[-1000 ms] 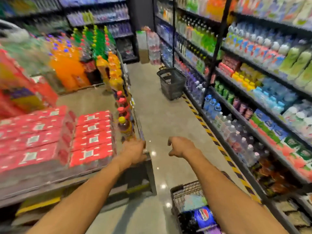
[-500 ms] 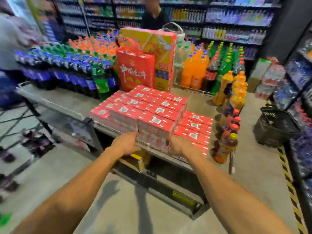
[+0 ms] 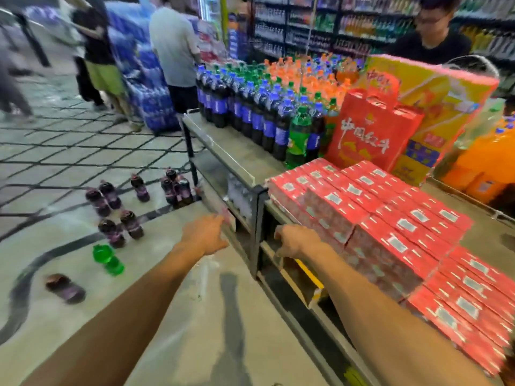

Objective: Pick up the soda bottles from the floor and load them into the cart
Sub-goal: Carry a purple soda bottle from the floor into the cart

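A grey metal display stand (image 3: pixel 223 160) with glossy red cartons (image 3: pixel 390 224) fills three o'clock. At nine o'clock, roughly nine dark plastic soda bottles (image 3: pixel 131 227) and one green bottle (image 3: pixel 107 260) sit on the polished floor. The left hand (image 3: pixel 204 235) is loosely spread and empty. The right hand (image 3: pixel 295 240) is curled, its grip impossible to tell.

We hold our left hand (image 3: pixel 204 235) and right hand (image 3: pixel 295 240) out at the edge of the display stand (image 3: pixel 223 160), the right one's fingers curled. At our left, dark soda bottles (image 3: pixel 111 201) and a green bottle (image 3: pixel 107 259) sit on the floor (image 3: pixel 195 316).
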A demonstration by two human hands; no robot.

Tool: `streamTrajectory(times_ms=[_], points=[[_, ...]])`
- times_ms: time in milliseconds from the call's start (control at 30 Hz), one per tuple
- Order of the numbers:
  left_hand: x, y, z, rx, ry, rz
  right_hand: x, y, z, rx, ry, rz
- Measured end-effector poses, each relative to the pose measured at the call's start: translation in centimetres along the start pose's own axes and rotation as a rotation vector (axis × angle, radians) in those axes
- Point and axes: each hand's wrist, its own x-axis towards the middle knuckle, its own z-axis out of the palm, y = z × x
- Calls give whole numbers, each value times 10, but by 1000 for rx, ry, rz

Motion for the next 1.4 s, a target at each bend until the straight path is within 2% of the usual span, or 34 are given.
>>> streamTrajectory(times_ms=[167,433,667,900,1167,1400], points=[[11,-53,-15,20,29,-190,87,-54,-21,-13,-26,-147],[35,-115,-32,55,94,-446,201,-104,-69,110,-97,-339],[49,-173,-47,52,96,-651,267,-167,-93,117,-157,-533],[68,-251,-60,9,106,-723,330,-238,-110,103,-273,-601],[112,-347,-83,-23,111,-714,407,-299,-131,7,-263,-526],[148,-424,-97,-1,97,-728,466,-351,-150,-26,-230,-544]])
